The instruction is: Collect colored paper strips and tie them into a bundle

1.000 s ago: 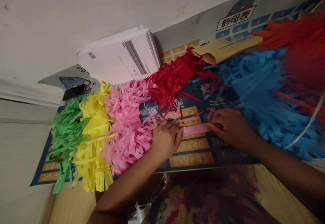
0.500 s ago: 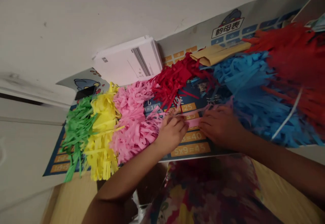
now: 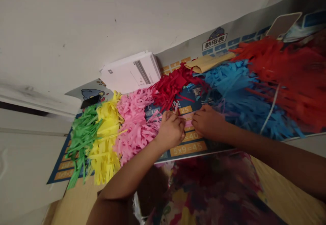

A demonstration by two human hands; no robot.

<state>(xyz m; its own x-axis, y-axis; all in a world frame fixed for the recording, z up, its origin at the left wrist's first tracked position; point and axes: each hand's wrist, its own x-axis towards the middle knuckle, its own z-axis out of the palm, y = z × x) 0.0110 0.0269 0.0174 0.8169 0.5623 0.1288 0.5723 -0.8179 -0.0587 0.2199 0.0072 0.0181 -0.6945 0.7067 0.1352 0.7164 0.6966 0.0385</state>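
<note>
**Two hands at a pink paper strip [image 3: 188,123] on a printed times-table chart [image 3: 188,148]**

Cut-paper fringes lie across the chart: green [image 3: 83,136], yellow [image 3: 105,140], pink [image 3: 134,126], red [image 3: 169,90], blue [image 3: 236,92], with an orange-red fringe [image 3: 285,82] cut off at the right edge. The strip lies between the hands. Left hand [image 3: 170,131]: fingers curled together, pinching the strip's near part. Right hand [image 3: 206,122]: fingers pressed together, beside the strip; any grip is hidden. Fingers hide the strip's ends.

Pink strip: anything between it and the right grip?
Nothing visible: the pink strip reaches the right grip directly, with only the printed chart beneath.
</note>
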